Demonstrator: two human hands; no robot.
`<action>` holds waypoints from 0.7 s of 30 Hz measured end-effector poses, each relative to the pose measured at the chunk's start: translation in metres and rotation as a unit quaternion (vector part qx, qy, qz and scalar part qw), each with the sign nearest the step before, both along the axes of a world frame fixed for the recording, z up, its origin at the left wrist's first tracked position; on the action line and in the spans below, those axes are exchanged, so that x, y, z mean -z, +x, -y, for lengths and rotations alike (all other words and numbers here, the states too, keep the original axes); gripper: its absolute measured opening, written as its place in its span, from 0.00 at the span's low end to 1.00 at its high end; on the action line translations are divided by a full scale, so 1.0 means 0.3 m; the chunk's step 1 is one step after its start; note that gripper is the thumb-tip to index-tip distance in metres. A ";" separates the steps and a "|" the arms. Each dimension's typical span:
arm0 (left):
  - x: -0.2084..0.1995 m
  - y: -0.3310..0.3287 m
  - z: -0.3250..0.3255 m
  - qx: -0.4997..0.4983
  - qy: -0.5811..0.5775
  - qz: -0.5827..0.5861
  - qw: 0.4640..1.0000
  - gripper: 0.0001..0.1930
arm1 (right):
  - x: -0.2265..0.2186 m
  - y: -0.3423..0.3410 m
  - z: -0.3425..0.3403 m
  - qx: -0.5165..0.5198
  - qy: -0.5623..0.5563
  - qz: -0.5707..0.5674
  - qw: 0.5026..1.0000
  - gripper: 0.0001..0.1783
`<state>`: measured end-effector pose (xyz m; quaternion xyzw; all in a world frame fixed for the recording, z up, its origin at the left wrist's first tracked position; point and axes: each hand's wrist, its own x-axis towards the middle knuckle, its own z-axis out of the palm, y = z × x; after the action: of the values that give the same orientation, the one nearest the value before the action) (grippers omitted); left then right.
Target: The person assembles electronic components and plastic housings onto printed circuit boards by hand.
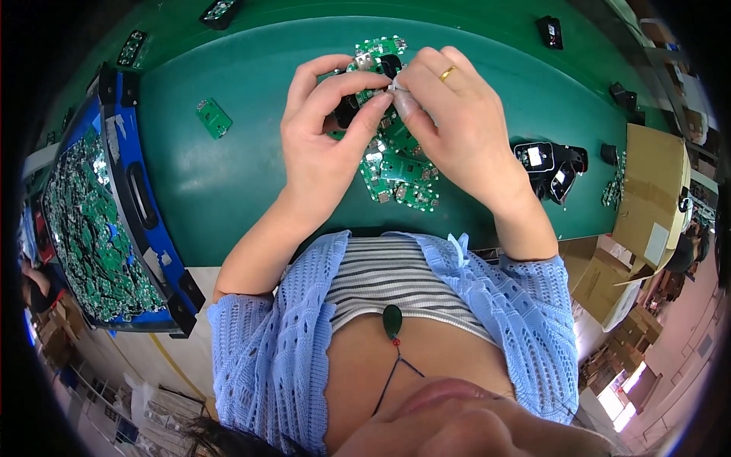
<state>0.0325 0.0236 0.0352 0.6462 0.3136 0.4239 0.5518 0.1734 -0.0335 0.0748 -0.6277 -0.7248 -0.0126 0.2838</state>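
Observation:
Over a loose heap of green circuit boards (411,169), my two hands meet at their fingertips. Thumb and fingers of my left hand (324,126) are closed in a pinch. My right hand (461,114), with a gold ring (447,73), pinches at the same spot; pale coverings show on its fingertips. Between them is a small whitish piece (393,86), too small to name. A black plastic part (391,65) shows just beyond the fingertips, and more black shows behind my left fingers. Whether these black parts are held or lie on the heap, I cannot tell.
One green board (214,118) lies apart on the green table (221,179). At the left stands a blue bin (142,194) full of boards. Several black cases (562,164) lie right of my right hand. A cardboard box (649,194) stands at the right edge.

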 end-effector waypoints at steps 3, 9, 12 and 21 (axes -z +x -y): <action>0.008 0.003 0.004 -0.001 0.026 -0.006 1.000 0.09 | -0.008 -0.006 0.007 -0.003 0.001 0.078 0.997 0.13; 0.032 0.009 0.007 -0.022 0.142 -0.047 0.989 0.07 | 0.030 0.011 0.025 0.003 0.009 0.027 1.000 0.10; 0.012 0.016 0.008 0.015 -0.030 -0.008 0.999 0.05 | 0.063 0.004 0.054 0.038 0.021 -0.162 0.986 0.08; 0.015 0.042 0.011 0.160 -0.336 0.014 0.928 0.08 | 0.145 0.060 0.083 0.038 0.084 -0.204 0.975 0.07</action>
<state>0.0453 0.0202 0.0308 0.4590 0.3222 0.2087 0.8012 0.1913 -0.0584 0.0313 -0.6182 -0.6232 0.0441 0.4770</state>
